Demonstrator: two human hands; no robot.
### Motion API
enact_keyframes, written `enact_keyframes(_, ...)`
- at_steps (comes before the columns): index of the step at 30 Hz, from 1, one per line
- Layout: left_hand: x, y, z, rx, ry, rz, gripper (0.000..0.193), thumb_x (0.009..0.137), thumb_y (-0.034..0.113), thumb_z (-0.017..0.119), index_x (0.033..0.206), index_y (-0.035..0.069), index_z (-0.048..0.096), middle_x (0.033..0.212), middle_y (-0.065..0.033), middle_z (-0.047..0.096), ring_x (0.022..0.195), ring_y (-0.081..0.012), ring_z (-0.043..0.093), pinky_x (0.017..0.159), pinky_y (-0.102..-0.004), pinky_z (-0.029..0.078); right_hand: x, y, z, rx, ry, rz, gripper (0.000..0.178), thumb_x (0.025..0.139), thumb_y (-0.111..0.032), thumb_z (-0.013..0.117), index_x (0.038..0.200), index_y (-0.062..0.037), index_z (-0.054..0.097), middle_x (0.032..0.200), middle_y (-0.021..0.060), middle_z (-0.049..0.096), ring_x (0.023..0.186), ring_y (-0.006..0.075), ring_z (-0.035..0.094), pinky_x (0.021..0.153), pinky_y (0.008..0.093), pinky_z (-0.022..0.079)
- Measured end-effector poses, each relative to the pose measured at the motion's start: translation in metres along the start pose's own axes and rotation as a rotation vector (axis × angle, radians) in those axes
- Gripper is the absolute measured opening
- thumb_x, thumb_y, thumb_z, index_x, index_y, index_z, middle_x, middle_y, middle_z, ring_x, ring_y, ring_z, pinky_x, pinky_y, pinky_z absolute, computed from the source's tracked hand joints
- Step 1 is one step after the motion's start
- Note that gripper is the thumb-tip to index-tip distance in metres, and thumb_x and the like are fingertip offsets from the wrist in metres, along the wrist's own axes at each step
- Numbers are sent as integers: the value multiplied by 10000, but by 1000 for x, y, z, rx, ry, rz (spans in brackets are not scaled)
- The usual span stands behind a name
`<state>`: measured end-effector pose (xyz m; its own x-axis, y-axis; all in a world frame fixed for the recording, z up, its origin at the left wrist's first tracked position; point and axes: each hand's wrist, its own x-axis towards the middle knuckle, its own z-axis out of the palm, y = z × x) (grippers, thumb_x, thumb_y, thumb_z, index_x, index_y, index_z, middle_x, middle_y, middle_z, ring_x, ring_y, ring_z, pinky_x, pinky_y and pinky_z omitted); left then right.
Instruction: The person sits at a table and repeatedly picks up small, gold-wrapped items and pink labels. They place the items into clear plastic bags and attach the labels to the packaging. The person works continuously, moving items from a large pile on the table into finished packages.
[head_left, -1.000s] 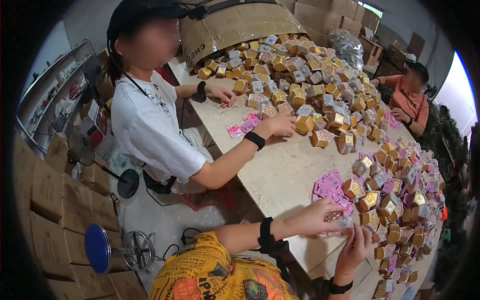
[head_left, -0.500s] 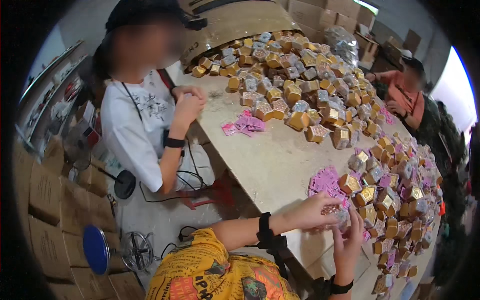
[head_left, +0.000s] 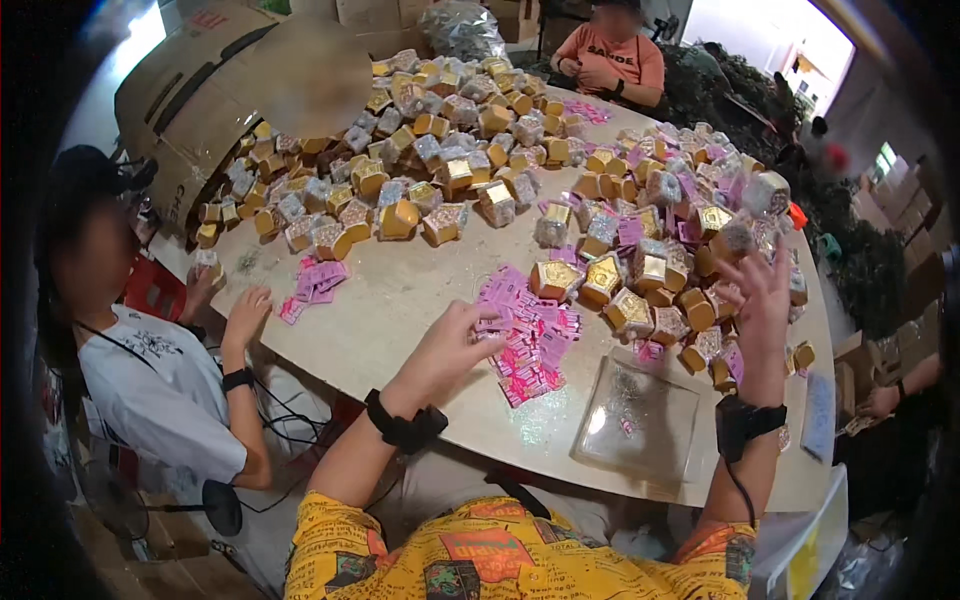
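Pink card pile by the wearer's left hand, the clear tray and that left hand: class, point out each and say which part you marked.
Pink card pile (head_left: 525, 345): head view, middle of the pile.
Clear tray (head_left: 655, 445): head view, bare flat part.
Left hand (head_left: 445, 350): head view, back of the hand.

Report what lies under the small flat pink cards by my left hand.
Beige tabletop shows beside the small flat pink cards; whatever is directly beneath them is covered. Your left hand hides part of their edge.
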<state>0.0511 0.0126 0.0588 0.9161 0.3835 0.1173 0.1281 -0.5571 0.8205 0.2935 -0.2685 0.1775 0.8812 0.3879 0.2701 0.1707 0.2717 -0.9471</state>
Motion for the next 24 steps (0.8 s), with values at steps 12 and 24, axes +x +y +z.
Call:
enact_keyframes(12,118,14,31,536,-167,143,707,723,324,765,1320,69,486,1159,-175,517,1145,-345,488,938,-414,441,-124,87,-16,-1312,-602,-34,278,722,-170,729,968,-53,675,870,144,622,883,351,620,748,445,508)
enact_keyframes(24,185,-21,47,278,-193,-88,359,669,148,717,997,9,675,820,-236,672,756,-332,683,686,-399,526,-129,106,-33,-1265,-388,-218,54,735,-62,648,743,-28,606,776,143,596,729,358,598,641,448,487)
